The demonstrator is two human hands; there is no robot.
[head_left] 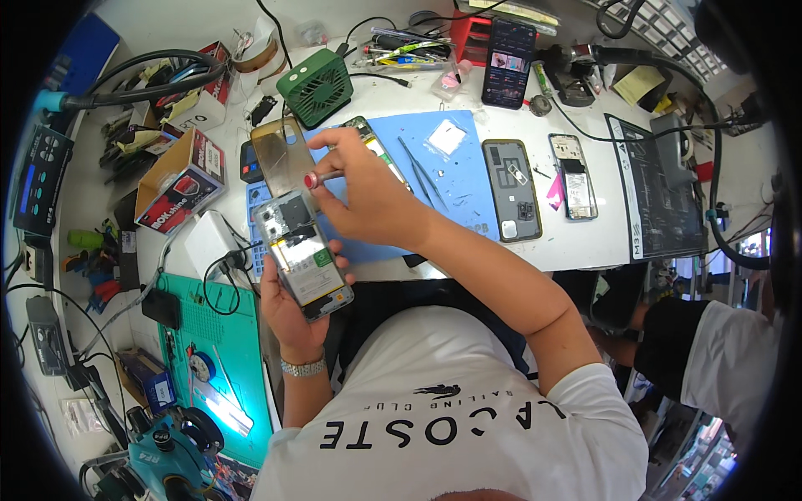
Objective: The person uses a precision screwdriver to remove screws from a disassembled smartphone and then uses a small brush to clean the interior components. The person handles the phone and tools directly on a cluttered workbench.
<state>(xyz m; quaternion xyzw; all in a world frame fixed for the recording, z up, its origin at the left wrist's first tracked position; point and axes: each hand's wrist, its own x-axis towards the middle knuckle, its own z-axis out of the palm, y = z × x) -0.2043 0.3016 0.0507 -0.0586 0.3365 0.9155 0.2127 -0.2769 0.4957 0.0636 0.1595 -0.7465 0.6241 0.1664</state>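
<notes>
My left hand (288,311) is wrapped round an opened phone (311,265) whose back cover is off, baring its battery and inner parts. Above the phone's upper end, my right hand (368,185) pinches a small screwdriver (312,180) by its shaft, with the red cap showing; its tip is hard to make out. Beyond the phone lies a brownish see-through phone case (278,152). Partly behind my right hand, another opened phone (373,144) rests on the blue mat (464,167). A pair of tweezers (428,174) lies on the mat to the right of that hand.
A green fan (316,88) stands at the back, beside loose tools (405,54) and a propped phone (508,67). Farther right are a dark phone back (512,188), an opened phone (574,179) and a black mat (656,192). Left are an open box (184,179) and a green mat (238,351).
</notes>
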